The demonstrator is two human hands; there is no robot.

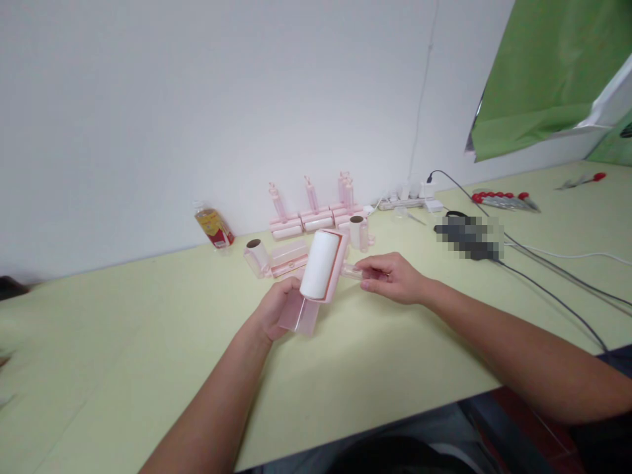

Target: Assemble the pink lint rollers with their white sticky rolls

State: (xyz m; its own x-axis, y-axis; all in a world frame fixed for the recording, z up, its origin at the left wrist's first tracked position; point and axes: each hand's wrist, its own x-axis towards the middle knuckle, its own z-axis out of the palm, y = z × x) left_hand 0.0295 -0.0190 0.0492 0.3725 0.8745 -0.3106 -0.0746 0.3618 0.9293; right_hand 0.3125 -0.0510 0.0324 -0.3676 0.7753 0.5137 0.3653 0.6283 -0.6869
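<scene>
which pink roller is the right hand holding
The roller nearest the camera: its handle is in the right hand and its white roll is tilted, while the back rollers stand handle-up.

We see a white roll (316, 266) in a pink holder (339, 264) edged orange-brown, and a pink cover (302, 317). We note the pale yellow-green bench (316, 395) and green cloth (548, 79).

You held a lint roller (317, 266) between left hand (277, 308) and right hand (392, 278), before a row of rollers (317, 222) near the wall (222, 99) on the table (148, 342), with a bottle (213, 227) to the row's left and a power strip (401, 202) to its right.
</scene>
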